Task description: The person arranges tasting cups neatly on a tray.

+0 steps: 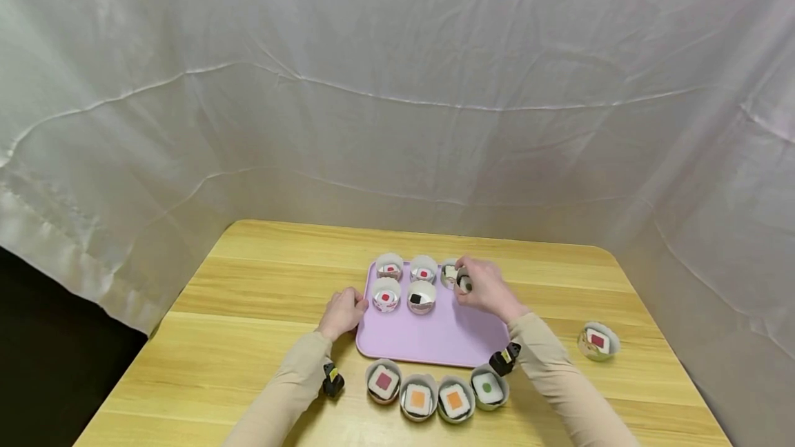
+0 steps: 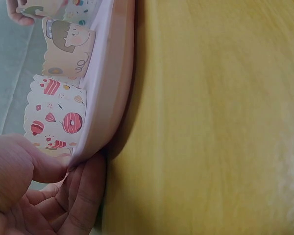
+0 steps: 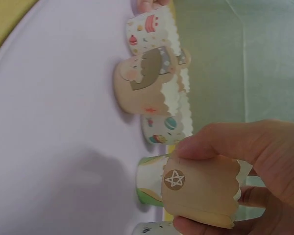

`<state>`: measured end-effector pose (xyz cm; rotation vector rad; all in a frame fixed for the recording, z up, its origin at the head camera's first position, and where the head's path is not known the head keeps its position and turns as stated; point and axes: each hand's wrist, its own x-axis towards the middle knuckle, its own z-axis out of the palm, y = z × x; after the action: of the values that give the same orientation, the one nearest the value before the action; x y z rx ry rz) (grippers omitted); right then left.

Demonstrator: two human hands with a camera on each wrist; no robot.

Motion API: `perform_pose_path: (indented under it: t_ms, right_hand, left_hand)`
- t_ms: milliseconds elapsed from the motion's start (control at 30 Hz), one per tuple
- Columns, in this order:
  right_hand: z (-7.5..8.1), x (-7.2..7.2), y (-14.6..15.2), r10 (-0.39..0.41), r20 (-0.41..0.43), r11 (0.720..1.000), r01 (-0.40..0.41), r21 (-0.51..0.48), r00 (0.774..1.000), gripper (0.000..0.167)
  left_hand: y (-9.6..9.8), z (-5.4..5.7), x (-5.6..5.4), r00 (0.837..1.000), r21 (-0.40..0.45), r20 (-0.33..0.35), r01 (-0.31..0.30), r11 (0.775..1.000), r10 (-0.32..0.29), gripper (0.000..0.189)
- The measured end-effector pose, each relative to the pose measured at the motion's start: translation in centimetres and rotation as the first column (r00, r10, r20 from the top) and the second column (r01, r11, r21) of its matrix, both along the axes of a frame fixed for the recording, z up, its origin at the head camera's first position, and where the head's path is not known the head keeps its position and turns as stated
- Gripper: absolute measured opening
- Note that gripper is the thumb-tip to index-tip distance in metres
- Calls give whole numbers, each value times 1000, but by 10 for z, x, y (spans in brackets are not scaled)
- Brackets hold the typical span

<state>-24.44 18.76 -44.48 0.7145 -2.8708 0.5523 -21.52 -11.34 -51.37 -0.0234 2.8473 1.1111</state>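
My right hand (image 1: 489, 287) grips a tan paper baking cup (image 3: 201, 188) with a star badge on its side, holding it above the back right part of a lilac tray (image 1: 428, 336). In the head view a green-centred piece shows inside it. Just behind it stands a green-and-white paper cup (image 3: 149, 178). Pinched between thumb and fingers of my left hand (image 1: 341, 312) is the tray's left rim (image 2: 100, 112). Several more paper cups stand on the tray, among them one with a dark-centred piece (image 1: 421, 299) and a dessert-print one (image 2: 56, 110).
In front of the tray, several paper cups form a curved row, including a pink-centred one (image 1: 383, 381) and an orange-centred one (image 1: 419, 399). A lone cup with a red-centred piece (image 1: 598, 341) stands to the right on the wooden table (image 1: 279, 261). Pale curtains (image 1: 397, 143) surround the table.
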Motion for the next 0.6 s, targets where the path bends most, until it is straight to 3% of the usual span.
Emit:
perform_pose_path:
  t_ms: [233,600]
  right_hand:
    - [-6,1,-4,-28,96,1000,27,13,995,44]
    - [-13,2,-8,-21,153,1000,22,-7,988,50]
  left_hand:
    - [0,0,0,1000,-2,5,-4,1000,4,17]
    - [0,0,0,1000,2,1,-7,1000,7,17]
